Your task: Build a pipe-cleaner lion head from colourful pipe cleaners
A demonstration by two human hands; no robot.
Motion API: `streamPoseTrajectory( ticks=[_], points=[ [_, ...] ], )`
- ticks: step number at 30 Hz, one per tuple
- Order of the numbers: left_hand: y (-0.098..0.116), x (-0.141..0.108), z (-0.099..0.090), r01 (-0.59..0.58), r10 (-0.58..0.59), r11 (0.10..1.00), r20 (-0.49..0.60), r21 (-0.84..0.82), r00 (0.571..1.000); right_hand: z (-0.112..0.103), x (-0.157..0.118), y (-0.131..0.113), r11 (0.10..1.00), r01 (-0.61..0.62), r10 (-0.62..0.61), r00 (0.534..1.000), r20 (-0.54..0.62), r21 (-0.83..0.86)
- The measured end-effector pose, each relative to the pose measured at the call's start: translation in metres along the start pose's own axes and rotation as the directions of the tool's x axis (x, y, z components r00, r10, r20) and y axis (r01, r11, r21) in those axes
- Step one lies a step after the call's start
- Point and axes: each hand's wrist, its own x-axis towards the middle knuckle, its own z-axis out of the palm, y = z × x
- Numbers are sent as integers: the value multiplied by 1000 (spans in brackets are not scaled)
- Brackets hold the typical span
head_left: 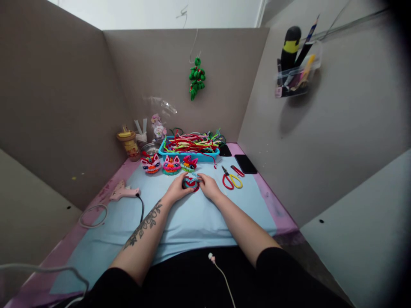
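Observation:
My left hand (178, 188) and my right hand (208, 187) meet near the middle of the table, fingers closed around a small round piece of red and light-blue pipe cleaners (191, 184). The left hand grips its left side, and the right fingertips pinch its upper right edge. Part of the piece is hidden by the fingers. Just beyond the hands sit three fuzzy animal heads made of pipe cleaners: a pink and red one (151, 164), a pink one with a teal base (171, 165), and a red one with a yellow and green mouth (189, 163).
Behind the heads, a blue tray (189, 157) overflows with pipe cleaners. Scissors (231, 179), a red cutter (237, 170) and a black phone (245, 164) lie right. Left are a pink glue gun (123, 192) with its cable and a cup (130, 145). Partitions (180, 47) enclose the table.

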Motion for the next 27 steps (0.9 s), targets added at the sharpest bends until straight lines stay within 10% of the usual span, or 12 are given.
streamPoseTrajectory(
  ticks=[14, 22, 27],
  points=[
    [-1, 0, -1, 75, -81, 983, -29, -165, 996, 3, 0, 5, 999, -13, 13, 1000, 3, -49],
    [2, -4, -26, 85, -94, 991, -83, -102, 992, -9, -4, -1, 976, 214, -218, 961, -170, -44],
    [5, -6, -20, 41, -46, 997, -75, -71, 996, -18, 0, 4, 977, 23, -76, 966, -246, -211]
  ],
)
